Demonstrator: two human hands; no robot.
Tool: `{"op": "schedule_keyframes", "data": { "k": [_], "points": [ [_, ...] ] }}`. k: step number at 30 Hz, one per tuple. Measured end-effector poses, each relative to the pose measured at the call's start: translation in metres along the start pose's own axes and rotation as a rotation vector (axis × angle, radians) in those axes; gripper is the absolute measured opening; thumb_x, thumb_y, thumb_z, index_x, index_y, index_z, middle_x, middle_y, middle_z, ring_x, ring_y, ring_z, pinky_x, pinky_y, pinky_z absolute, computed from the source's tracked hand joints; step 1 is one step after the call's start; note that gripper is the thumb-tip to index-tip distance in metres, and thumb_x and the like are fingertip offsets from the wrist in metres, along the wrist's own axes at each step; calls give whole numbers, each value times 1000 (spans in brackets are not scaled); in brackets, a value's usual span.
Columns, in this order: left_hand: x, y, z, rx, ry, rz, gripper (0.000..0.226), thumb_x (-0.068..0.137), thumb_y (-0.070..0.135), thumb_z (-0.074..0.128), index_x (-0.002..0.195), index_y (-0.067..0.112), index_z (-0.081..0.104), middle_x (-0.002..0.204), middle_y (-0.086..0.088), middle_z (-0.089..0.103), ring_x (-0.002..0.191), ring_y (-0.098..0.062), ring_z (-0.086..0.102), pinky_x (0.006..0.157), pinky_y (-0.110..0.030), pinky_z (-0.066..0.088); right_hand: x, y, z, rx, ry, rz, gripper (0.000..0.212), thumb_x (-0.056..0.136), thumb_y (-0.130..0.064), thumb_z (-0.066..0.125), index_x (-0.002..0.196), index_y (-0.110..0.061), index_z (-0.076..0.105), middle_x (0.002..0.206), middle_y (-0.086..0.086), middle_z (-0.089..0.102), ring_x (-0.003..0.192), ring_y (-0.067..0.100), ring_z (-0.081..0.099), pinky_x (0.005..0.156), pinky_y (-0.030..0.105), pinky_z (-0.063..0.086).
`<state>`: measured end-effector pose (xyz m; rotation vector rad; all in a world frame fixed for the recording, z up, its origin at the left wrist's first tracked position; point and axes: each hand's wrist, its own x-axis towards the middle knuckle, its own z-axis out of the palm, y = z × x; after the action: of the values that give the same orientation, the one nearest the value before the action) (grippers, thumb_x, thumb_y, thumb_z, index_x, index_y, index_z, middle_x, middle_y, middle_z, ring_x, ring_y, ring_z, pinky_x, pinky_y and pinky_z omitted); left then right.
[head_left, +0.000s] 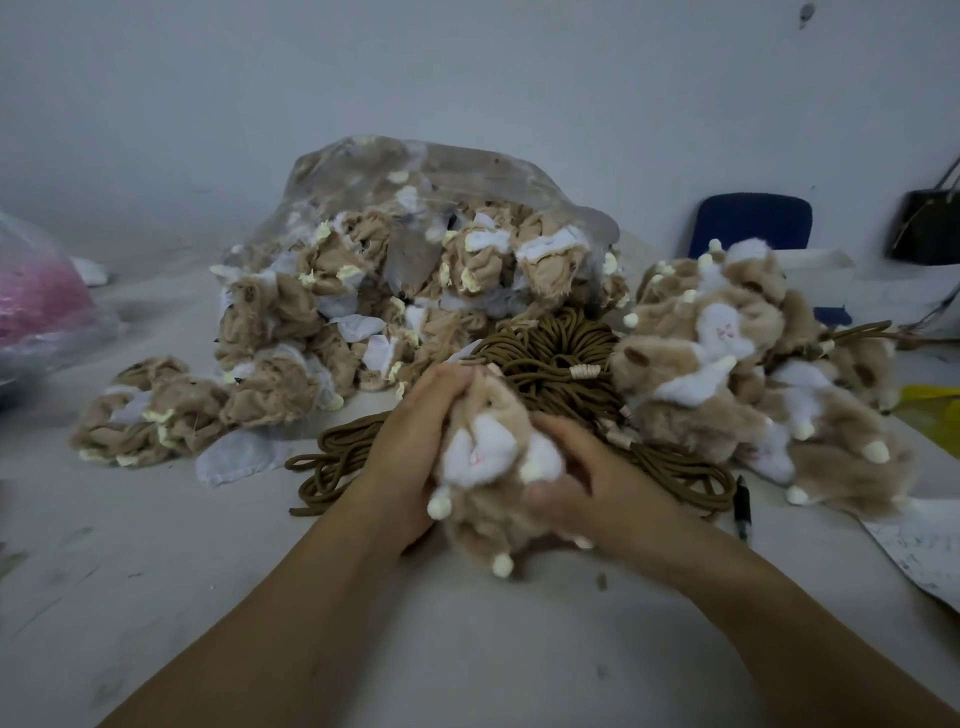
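Head view: clear bag of inside-out plush skins, mostly untouched; smaller furry pile at right (apparently finished); plush toy above table centre, left hand and right hand wrapped around it. Work seems early.

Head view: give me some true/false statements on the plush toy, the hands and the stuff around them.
1. The left hand and right hand both hold the plush toy. True.
2. The brown cords lie left of the clear bag. False: they lie in front of it, just beyond the hands.
3. A pile of plush toys sits to the right of the hands. True.
4. The left hand holds the pen. False: it lies on the table, right of the right hand.
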<state>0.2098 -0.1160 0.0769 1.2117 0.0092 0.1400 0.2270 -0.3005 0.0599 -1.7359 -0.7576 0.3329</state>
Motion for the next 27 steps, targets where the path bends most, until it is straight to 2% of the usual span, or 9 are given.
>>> {"op": "schedule_keyframes", "data": {
  "k": [5,8,10,12,14,16,18,21,27],
  "points": [
    [-4,-8,12,-104,-145,-14,35,88,45,55,99,20,78,105,-7,75,98,-16,71,75,-24,56,0,10,5,-250,216,-41,23,86,-28,67,101,-44,58,87,-40,62,73,-19,58,58,4,44],
    [-2,-10,13,-154,-217,-22,47,90,50,49,109,16,76,115,-9,72,110,-18,68,86,-27,56,-1,9,-3,-91,314,54,16,95,-23,55,87,-35,64,63,-20,66,49,-5,55,45,12,42],
    [4,-13,6,-23,-45,2,58,88,56,47,113,10,72,113,-10,73,109,-22,68,91,-32,54,-1,-2,-7,107,310,88,30,99,-18,48,81,-30,68,54,-10,62,45,0,52,41,15,40],
    [11,-20,-3,102,116,42,50,95,50,46,99,10,75,96,-8,76,91,-20,70,80,-27,54,6,-18,-19,436,387,21,37,100,-13,45,80,-26,74,64,-4,69,55,5,64,46,17,48],
    [14,-27,-9,196,132,82,46,102,42,43,88,16,77,88,-6,75,82,-17,70,72,-22,53,14,-30,-43,815,455,-167,22,98,-27,50,106,-22,70,103,4,74,94,14,70,73,25,58],
    [14,-35,-12,319,77,137,42,101,42,43,86,24,78,89,-2,75,84,-14,70,73,-19,52,15,-34,-55,965,476,-255,45,92,-49,49,127,-20,55,121,5,67,114,18,63,91,30,53],
    [12,-39,-10,413,17,200,36,97,42,45,85,32,77,87,3,74,83,-10,69,73,-15,51,15,-20,-47,788,519,-103,62,84,-59,47,130,-17,48,117,6,67,108,16,66,86,27,55],
    [12,-42,-9,466,20,227,33,102,29,49,83,29,76,83,4,73,79,-7,68,69,-11,47,16,4,-20,369,505,96,43,91,-48,46,113,-15,61,105,2,70,93,11,70,71,21,55],
    [11,-40,-7,605,32,216,25,101,22,50,89,26,72,84,14,72,79,0,66,71,-11,48,25,12,-13,-408,429,-44,23,95,-41,49,89,-25,64,91,-11,59,88,-2,55,74,11,43]
  ]
}}
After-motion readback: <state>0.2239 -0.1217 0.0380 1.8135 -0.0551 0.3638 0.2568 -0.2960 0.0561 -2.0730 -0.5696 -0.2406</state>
